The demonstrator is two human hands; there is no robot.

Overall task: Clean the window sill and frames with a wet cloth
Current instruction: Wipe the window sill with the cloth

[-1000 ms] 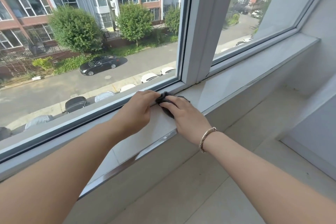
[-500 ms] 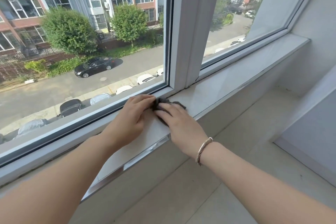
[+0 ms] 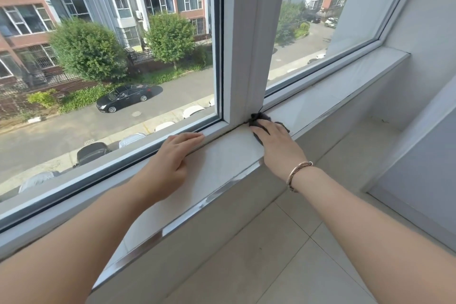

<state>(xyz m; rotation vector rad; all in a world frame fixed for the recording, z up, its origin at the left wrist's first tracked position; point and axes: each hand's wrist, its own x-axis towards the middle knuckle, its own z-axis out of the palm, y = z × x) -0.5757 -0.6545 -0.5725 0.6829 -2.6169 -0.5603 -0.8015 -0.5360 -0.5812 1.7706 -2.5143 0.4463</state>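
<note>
Cloth (image 3: 259, 118) pressed flat-fingered by right hand (image 3: 276, 142) into frame (image 3: 243, 57) corner to reach grime; left hand (image 3: 172, 155), relaxed and holding nothing, braces on sill (image 3: 222, 155).

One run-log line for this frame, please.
right hand presses dark cloth at mullion base | left hand flat on sill | wiping underway

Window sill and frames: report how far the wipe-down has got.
Done: nothing can be confirmed; the window sill shows no clear wiped or wet patch. In hand: the right hand presses the dark cloth into the corner where the upright frame post meets the sill, while the left hand rests flat on the sill by the lower frame rail. Left: the sill's far right stretch, the post and the rails look untouched.
</note>
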